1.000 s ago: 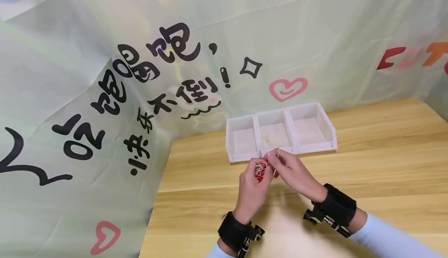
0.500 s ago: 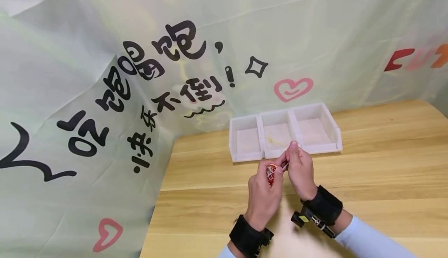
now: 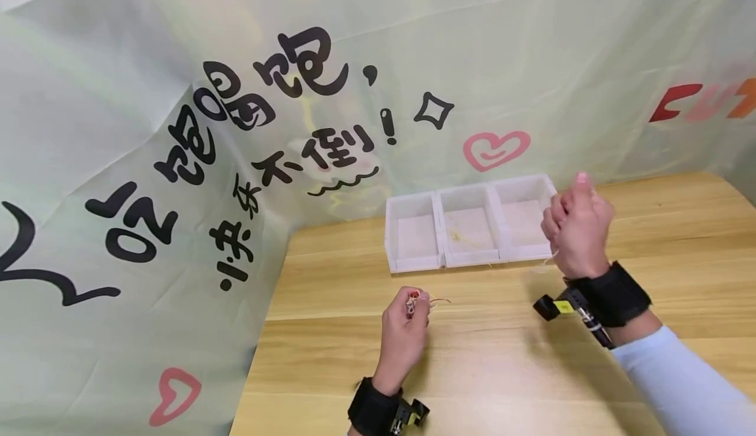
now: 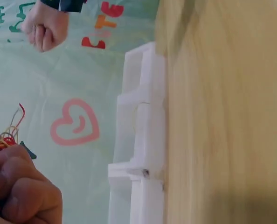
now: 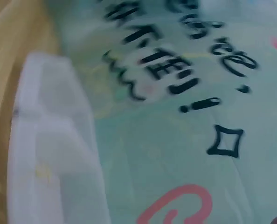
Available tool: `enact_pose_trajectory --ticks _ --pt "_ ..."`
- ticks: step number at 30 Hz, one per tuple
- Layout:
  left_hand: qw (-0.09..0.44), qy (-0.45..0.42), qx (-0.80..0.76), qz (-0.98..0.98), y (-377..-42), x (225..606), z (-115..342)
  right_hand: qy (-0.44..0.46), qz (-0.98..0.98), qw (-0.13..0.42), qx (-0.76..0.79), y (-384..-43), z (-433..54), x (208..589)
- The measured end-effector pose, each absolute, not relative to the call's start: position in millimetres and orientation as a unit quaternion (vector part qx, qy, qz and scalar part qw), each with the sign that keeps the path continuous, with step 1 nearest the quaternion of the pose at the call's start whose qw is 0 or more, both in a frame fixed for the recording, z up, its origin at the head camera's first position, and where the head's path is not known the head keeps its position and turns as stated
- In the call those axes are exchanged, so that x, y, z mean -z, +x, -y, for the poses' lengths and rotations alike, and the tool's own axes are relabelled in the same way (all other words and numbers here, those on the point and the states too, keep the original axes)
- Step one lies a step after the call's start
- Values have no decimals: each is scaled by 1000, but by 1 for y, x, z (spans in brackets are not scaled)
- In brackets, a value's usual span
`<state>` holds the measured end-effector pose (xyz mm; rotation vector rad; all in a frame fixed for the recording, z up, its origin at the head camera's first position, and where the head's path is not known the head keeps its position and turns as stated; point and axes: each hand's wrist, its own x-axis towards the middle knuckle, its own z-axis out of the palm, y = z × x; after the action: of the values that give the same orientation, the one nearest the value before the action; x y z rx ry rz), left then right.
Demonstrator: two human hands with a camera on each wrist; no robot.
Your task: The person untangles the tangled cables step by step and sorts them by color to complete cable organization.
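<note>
My left hand (image 3: 404, 324) grips a small tangled bundle of threads (image 3: 411, 303), low over the table in front of the bins. In the left wrist view the bundle (image 4: 3, 140) shows red, yellow and pale strands, with loose ends sticking up and a dark green tip beside the fingers. My right hand (image 3: 581, 229) is raised in front of the right bin, fingers curled and thumb up. A thin pale thread (image 3: 550, 259) hangs from beneath it. Only a sliver of that hand shows in the right wrist view, at the bottom right corner.
Three joined white bins (image 3: 445, 266) stand at the back of the wooden table (image 3: 331, 344). Inside the middle one lies a yellow thread (image 3: 457, 236). A printed cloth (image 3: 283, 2) with lettering and hearts hangs behind and to the left.
My hands were together at the bundle. The right hand has pulled away to the right and up with a pale thread, while the left has shifted slightly left and down, still holding the bundle.
</note>
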<state>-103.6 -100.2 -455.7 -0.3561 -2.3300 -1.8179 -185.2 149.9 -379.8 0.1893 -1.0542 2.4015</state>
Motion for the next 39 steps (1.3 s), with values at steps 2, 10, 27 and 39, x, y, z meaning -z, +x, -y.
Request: enact_pose_trajectory --ticks 2,10,27,39 --pt "78 -128 604 783 -104 456 107 81 433 273 -855 -199 -140 372" --pt "85 -132 621 768 -100 453 110 99 661 203 -716 -250 -91 361" --pt "60 -103 650 750 -93 451 124 159 868 -10 -471 -308 -32 388" --pt "49 -101 656 747 -90 452 122 177 879 -26 -442 -296 -42 403"
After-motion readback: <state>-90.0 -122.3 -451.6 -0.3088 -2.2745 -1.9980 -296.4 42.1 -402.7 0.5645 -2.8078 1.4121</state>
